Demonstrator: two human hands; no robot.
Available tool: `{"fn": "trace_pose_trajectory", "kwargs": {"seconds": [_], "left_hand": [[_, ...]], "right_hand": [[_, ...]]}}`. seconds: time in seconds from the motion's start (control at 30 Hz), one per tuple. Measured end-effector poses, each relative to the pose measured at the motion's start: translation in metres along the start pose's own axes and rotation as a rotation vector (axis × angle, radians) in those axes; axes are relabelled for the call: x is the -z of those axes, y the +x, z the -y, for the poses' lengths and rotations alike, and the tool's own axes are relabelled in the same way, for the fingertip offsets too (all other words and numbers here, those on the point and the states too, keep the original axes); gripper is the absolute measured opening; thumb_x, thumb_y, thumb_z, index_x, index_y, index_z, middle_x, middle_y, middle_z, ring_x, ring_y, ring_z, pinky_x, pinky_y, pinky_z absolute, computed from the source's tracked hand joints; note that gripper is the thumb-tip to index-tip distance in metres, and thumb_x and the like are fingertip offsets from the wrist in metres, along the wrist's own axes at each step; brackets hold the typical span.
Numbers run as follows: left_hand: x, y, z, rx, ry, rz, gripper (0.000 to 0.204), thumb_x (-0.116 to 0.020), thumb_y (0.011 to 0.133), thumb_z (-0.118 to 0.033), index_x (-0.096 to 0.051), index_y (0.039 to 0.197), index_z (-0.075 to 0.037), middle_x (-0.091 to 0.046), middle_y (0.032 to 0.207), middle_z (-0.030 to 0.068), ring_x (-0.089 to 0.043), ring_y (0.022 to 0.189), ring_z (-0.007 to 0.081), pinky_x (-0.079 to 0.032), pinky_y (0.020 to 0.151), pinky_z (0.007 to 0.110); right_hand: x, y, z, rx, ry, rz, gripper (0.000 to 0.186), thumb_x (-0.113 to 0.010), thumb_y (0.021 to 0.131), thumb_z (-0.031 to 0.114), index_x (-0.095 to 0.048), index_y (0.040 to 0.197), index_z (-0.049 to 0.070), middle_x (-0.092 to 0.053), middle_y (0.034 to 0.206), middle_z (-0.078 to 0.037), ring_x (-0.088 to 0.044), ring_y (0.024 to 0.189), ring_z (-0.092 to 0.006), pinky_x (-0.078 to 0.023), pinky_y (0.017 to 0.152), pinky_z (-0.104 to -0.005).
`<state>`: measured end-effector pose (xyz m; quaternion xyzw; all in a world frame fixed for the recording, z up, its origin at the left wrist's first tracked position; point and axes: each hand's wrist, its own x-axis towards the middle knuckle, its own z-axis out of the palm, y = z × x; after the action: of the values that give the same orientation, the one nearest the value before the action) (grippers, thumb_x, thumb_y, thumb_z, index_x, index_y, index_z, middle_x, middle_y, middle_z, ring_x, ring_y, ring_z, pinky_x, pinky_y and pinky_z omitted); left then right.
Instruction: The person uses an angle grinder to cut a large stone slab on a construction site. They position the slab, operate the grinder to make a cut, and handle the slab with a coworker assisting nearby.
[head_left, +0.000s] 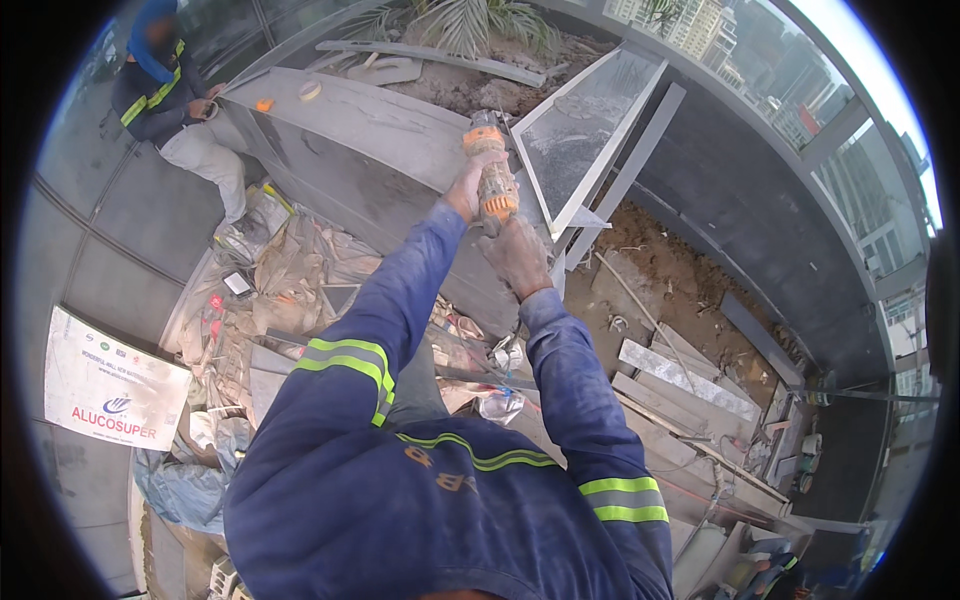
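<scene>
Head view: both hands up on an orange power tool [493, 172], held against the grey panel edge [400, 140]. Left hand [464, 190] wrapped around the body, right hand [516, 255] closed just below, fingers clamped. Probably heavy, stiff, dusty; best gripped on the ribbed body, away from the front end.

Tool: orange power tool [490, 165], held upright against the edge of a grey panel [380, 135].
Left hand [465, 190]: wrapped round the tool's far side.
Right hand [515, 255]: clasped just below the tool's orange body.
Beside tool: framed glass pane [590, 125], tilted.
Below: crumpled plastic sheeting [290, 270], grey slabs [680, 375] on bare soil [665, 275].
Far left: seated person [170, 95] in hi-vis striped jacket.
</scene>
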<state>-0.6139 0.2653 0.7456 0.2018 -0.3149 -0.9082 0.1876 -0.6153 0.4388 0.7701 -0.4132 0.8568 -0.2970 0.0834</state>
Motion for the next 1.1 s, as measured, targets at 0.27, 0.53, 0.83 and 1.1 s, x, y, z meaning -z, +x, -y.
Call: {"fn": "trace_pose_trajectory", "kwargs": {"seconds": [0.27, 0.53, 0.83, 1.1], "left_hand": [[0.012, 0.026, 0.004, 0.017, -0.052, 0.009, 0.049, -0.078, 0.081, -0.026, -0.052, 0.117, -0.006, -0.061, 0.091, 0.0153, -0.068, 0.077, 0.0325, -0.060, 0.066, 0.049], [0.010, 0.045, 0.002, 0.060, -0.110, -0.025, 0.052, -0.079, 0.080, -0.021, -0.051, 0.121, -0.007, -0.057, 0.096, 0.0145, -0.067, 0.082, 0.0350, -0.061, 0.072, 0.052], [-0.001, 0.038, -0.003, 0.088, -0.070, -0.061, 0.038, -0.076, 0.081, -0.017, -0.050, 0.108, -0.007, -0.057, 0.081, 0.0102, -0.065, 0.067, 0.0296, -0.061, 0.063, 0.048], [-0.009, 0.029, 0.001, 0.055, -0.045, -0.052, 0.037, -0.076, 0.081, -0.017, -0.051, 0.106, -0.007, -0.058, 0.081, 0.0088, -0.066, 0.066, 0.0290, -0.060, 0.062, 0.048]], "right_hand": [[0.007, 0.021, -0.002, -0.054, -0.020, 0.052, 0.045, -0.074, 0.075, 0.031, -0.066, 0.102, -0.004, -0.069, 0.102, -0.025, -0.067, 0.098, -0.0427, -0.053, 0.084, -0.0509], [0.020, 0.032, -0.001, -0.138, 0.050, 0.121, 0.053, -0.077, 0.074, 0.038, -0.068, 0.102, -0.005, -0.069, 0.106, -0.025, -0.067, 0.102, -0.0412, -0.054, 0.086, -0.0478], [0.036, 0.025, 0.009, -0.139, 0.090, 0.124, 0.048, -0.076, 0.073, 0.034, -0.070, 0.102, -0.003, -0.071, 0.102, -0.023, -0.069, 0.100, -0.0385, -0.055, 0.087, -0.0449], [0.035, 0.026, -0.001, -0.105, 0.038, 0.144, 0.045, -0.076, 0.074, 0.031, -0.071, 0.101, -0.004, -0.072, 0.099, -0.022, -0.071, 0.095, -0.0359, -0.056, 0.084, -0.0431]]}}
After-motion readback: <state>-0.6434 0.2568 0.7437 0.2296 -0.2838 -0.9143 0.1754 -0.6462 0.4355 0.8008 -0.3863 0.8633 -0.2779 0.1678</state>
